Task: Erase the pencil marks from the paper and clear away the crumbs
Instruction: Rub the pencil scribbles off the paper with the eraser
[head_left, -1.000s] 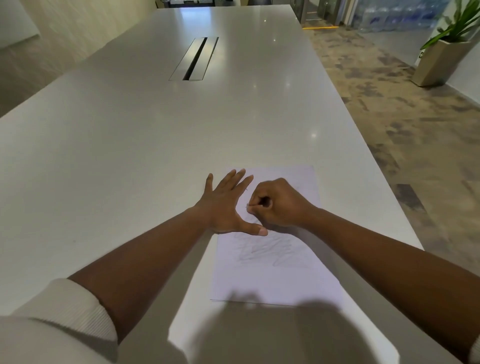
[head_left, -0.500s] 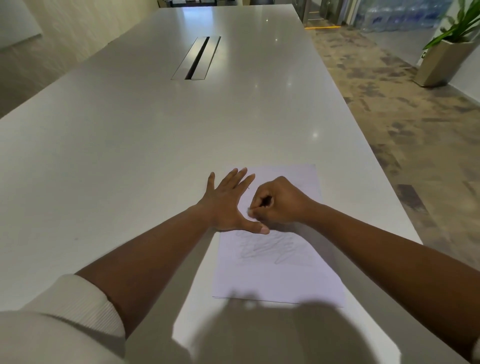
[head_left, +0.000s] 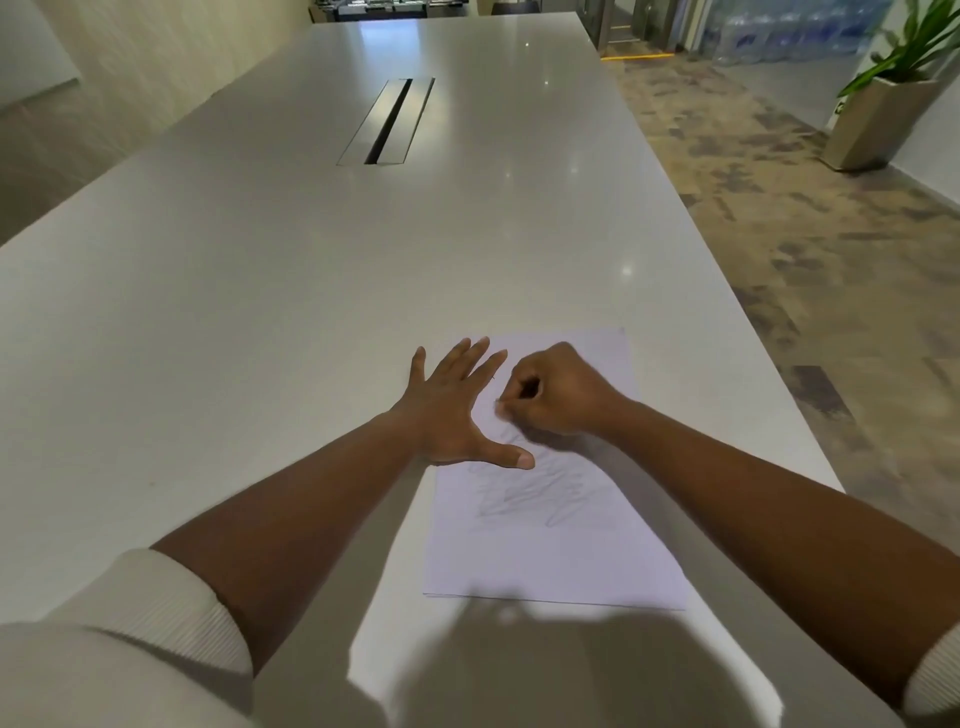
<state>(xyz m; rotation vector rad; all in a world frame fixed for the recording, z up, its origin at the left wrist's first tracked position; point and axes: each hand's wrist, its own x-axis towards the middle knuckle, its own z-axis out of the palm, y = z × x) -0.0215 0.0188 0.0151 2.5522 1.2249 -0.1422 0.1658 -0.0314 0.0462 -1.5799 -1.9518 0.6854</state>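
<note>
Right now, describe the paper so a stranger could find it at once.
On the long white table, look at the near right edge. The paper lies flat there under the left hand and right hand, the only sheet, with grey pencil scribbles across its middle.

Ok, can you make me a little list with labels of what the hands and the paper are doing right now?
left hand: flat, fingers spread, presses the paper's left edge
right hand: curled, pinches something small and pale at the fingertips, probably an eraser, down on the sheet
paper: flat on the table, near its right edge
pencil marks: grey scribble mid-sheet, still there
crumbs: too small to tell
</note>
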